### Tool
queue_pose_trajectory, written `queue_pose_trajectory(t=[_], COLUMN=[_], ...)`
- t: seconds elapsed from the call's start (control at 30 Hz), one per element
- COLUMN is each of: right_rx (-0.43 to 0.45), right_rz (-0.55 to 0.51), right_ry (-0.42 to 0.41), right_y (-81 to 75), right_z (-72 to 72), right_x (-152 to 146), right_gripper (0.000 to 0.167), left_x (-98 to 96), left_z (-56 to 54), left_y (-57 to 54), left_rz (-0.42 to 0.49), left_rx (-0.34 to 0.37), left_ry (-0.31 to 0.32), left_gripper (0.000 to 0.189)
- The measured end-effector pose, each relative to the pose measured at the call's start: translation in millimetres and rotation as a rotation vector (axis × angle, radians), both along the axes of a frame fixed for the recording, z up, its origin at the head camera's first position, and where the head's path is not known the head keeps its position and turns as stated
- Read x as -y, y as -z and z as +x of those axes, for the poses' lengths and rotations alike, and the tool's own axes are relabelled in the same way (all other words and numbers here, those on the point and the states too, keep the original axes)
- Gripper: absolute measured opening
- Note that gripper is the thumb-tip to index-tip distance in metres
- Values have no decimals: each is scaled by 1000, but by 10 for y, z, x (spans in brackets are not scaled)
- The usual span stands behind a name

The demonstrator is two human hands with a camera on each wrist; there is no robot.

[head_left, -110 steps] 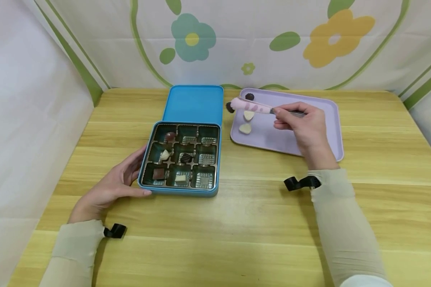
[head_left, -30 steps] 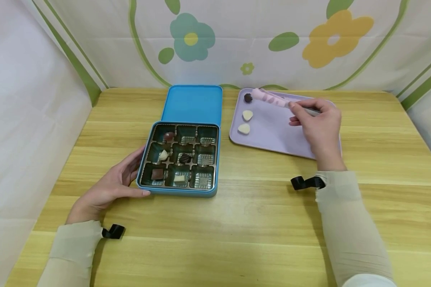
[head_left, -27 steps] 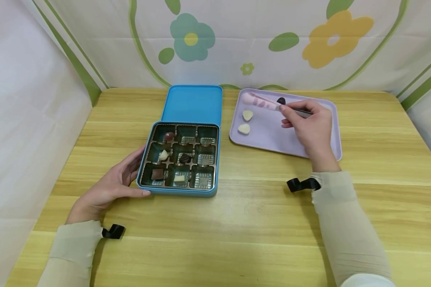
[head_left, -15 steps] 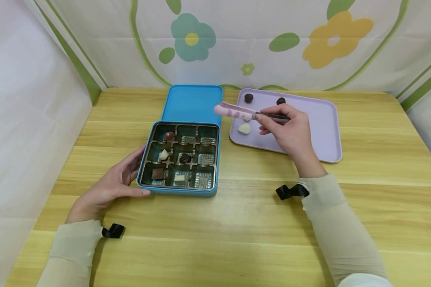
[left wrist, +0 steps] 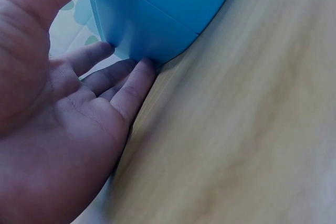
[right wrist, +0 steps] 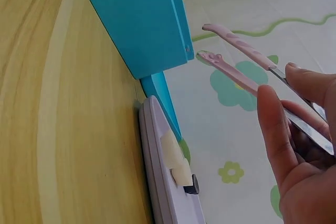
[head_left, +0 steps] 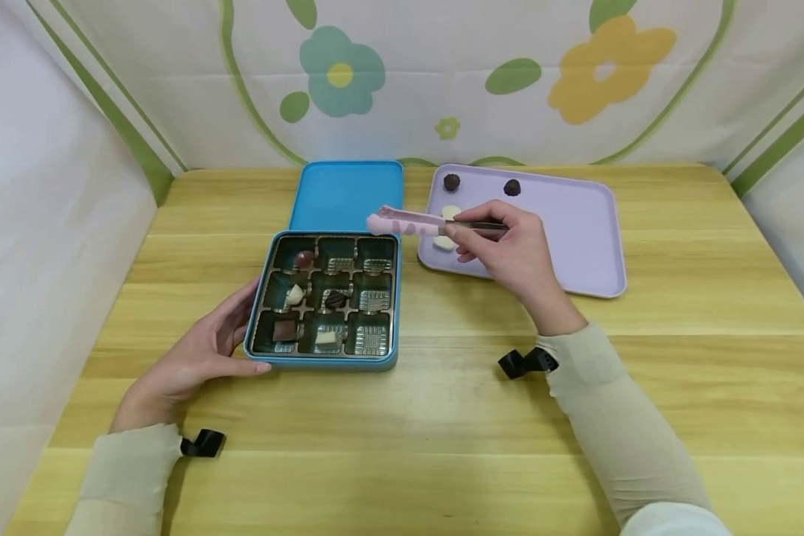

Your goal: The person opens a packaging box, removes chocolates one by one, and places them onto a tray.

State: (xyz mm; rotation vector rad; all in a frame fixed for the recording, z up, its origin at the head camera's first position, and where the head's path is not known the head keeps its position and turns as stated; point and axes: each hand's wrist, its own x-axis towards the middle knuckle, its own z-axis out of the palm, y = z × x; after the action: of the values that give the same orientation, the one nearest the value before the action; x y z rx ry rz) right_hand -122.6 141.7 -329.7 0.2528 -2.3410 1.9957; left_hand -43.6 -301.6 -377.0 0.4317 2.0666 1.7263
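Note:
My right hand pinches small tongs with pink paw-shaped tips, held above the back right corner of the blue tin. In the right wrist view the tong tips stand apart with nothing between them. My left hand rests against the tin's left side, thumb along the near corner, fingers fairly straight. The tin's nine-cell insert holds a round brown chocolate, a white swirled one, a dark one, a brown square and a white piece.
Right of the tin lies a lilac tray with two dark chocolates and two white ones, partly covered by the tongs and hand. A blue lid lies behind the tin. A flowered cloth hangs behind the table.
Earlier the tongs gripped a dark chocolate near the tray's left edge; now two dark chocolates lie on the tray. The tongs have moved left, empty, over the tin. My left hand stayed.

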Motion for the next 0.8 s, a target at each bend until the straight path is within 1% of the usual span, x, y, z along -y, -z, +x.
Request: queue_pose_trajectory(t=[0.13,0.27,0.47,0.67,0.8], right_rx=[12,9,40,39,59], right_rz=[4,2,-7,-6,4], right_ry=[-9,-40,-113,-226,-246], right_y=[-11,-18,-23,-21,-34], right_z=[12,30,75,111,138], right_x=[34,87,194,325,371], right_gripper=[24,23,21,22,26], left_x=[4,2,14,38,40], left_z=[4,0,-2,24,31], left_y=[7,5,-5,0,12], left_rz=[5,5,-15,1,3], left_rx=[1,-3,2,3,-2], left_ry=[0,2,8,-5,-8], left_gripper=[120,120,119,119,119])
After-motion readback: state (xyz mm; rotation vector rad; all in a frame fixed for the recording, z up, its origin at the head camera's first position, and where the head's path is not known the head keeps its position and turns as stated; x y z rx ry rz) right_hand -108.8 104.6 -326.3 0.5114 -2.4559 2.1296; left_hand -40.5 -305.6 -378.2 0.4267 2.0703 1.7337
